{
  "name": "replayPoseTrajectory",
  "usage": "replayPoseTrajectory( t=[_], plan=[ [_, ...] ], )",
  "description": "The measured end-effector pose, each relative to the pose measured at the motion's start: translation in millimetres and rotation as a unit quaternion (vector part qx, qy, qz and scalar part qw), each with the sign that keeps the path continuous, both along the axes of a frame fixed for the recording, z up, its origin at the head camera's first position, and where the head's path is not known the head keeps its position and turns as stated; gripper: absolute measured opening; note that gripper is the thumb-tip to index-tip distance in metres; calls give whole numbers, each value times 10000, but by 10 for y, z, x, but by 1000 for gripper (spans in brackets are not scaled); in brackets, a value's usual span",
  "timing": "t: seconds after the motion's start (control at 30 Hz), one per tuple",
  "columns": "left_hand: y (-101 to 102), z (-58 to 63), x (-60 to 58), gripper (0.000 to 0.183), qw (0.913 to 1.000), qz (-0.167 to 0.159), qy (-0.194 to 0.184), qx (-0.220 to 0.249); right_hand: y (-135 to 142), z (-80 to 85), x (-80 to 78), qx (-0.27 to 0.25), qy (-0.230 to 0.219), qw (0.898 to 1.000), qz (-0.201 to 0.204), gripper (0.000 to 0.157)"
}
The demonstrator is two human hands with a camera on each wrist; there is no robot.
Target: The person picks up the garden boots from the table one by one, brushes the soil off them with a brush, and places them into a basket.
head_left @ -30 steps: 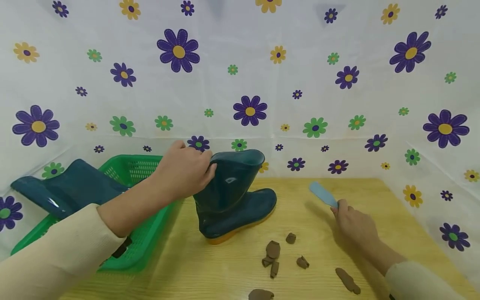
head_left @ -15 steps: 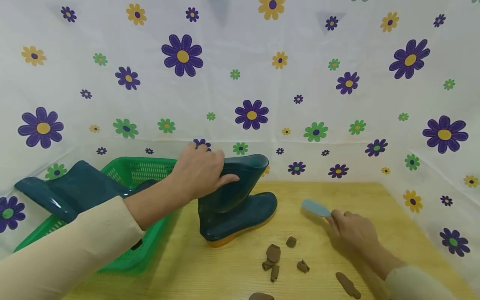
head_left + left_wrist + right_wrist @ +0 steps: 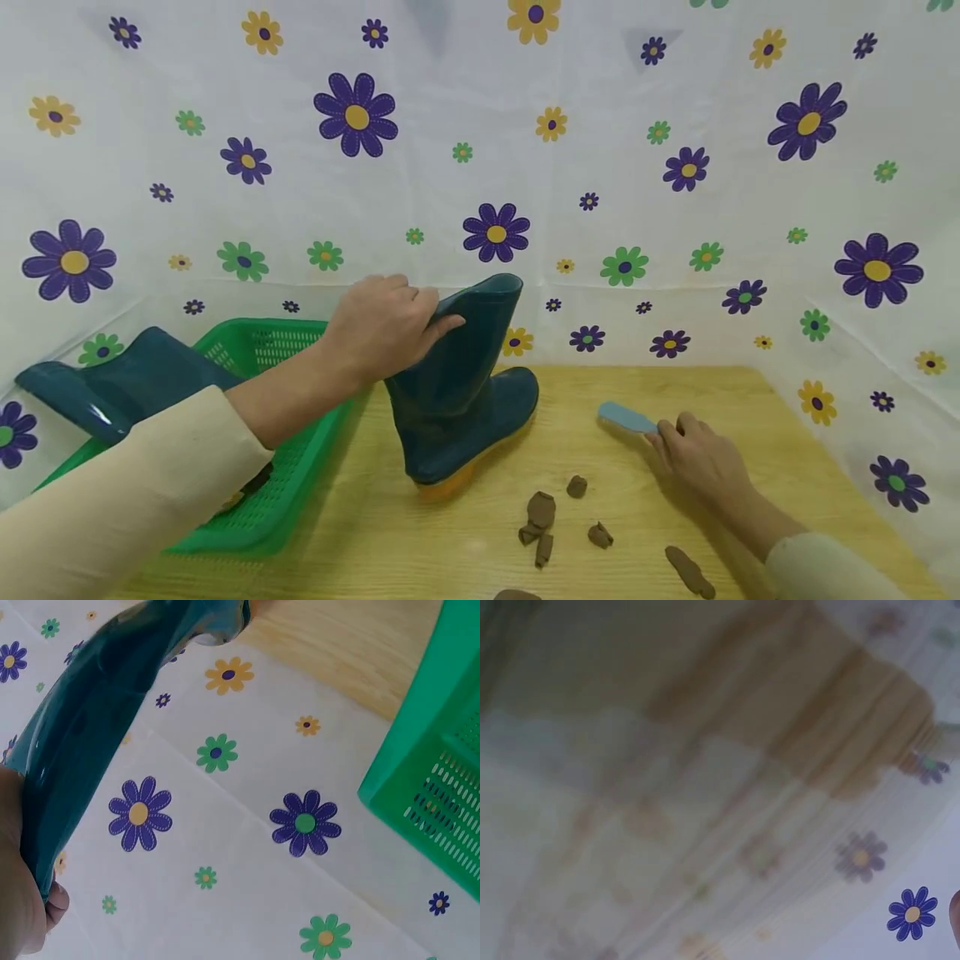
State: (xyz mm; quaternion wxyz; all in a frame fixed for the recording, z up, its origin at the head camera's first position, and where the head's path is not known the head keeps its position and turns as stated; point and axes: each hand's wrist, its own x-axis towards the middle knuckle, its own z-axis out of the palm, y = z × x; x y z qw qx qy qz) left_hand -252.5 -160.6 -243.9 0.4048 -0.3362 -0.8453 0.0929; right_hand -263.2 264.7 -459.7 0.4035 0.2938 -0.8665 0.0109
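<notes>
My left hand [image 3: 382,325] grips the top of a dark teal rubber boot [image 3: 450,408] with an orange-yellow sole, thumb on the near side of the shaft. Over the wooden table, the boot leans with its toe pointing right and its heel low. In the left wrist view the boot's shaft [image 3: 82,742] slants up from the fingers. Right of it, my right hand [image 3: 705,462] holds a light blue scraper [image 3: 626,417] by its handle, blade pointing left, apart from the boot. The right wrist view is mostly blurred, with a fingertip [image 3: 955,919] at its edge.
Several brown clay-like lumps [image 3: 542,508] lie on the table [image 3: 637,567] before the boot. At the left stands a green basket [image 3: 262,533], with a second teal boot [image 3: 157,379] lying across it. A white flowered sheet [image 3: 420,200] hangs behind and at the sides.
The boot has tilted more upright, its toe and top edge rising as the left hand shifts its grip. The scraper has swung lower and left, its blade now nearly level.
</notes>
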Motion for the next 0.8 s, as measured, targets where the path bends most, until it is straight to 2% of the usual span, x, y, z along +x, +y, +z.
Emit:
replayPoseTrajectory(
  t=[0.17,0.4,0.63,0.8],
  plan=[
    [-16,116,19,52,9996,268,92,24,39,21,-14,49,243,9997,-67,69],
    [-136,294,48,49,9981,481,-123,353,118,31,4,59,107,9995,-278,69],
    [-349,462,149,47,9959,583,-86,693,168,47,23,167,58,9993,-342,67],
    [-529,587,232,49,9910,911,37,982,197,30,41,214,14,9990,-384,70]
  ],
)
